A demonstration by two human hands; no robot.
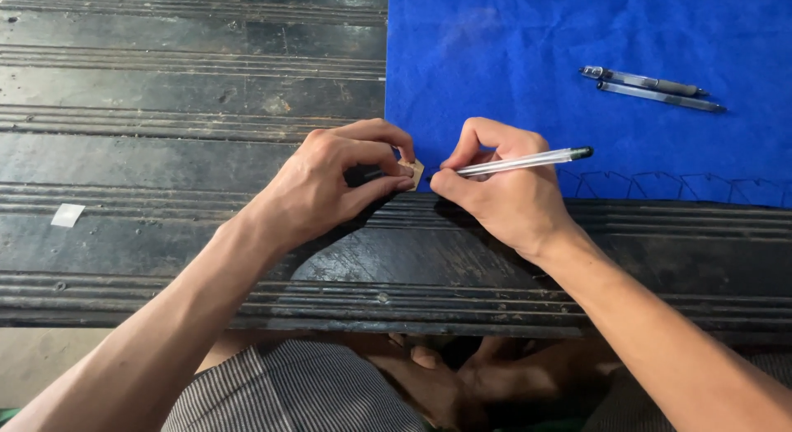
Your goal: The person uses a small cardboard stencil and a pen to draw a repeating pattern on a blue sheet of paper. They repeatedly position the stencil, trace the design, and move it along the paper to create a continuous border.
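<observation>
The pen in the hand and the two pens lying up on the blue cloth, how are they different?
The held pen is gripped by the right hand, tip down at the cloth's edge; the two spare pens lie flat, untouched. The held pen looks clear with a dark cap; the spares look greyer. All are slim.

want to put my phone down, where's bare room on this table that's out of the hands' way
Bare: dark planks left of the left hand, past the white scrap; blue cloth above both hands. Crowded: cloth's lower edge at the right hand, and by the two pens.

Dark grooved wooden table (165, 110) with blue cloth (511, 52), perhaps paper scrap (68, 215) at left
</observation>
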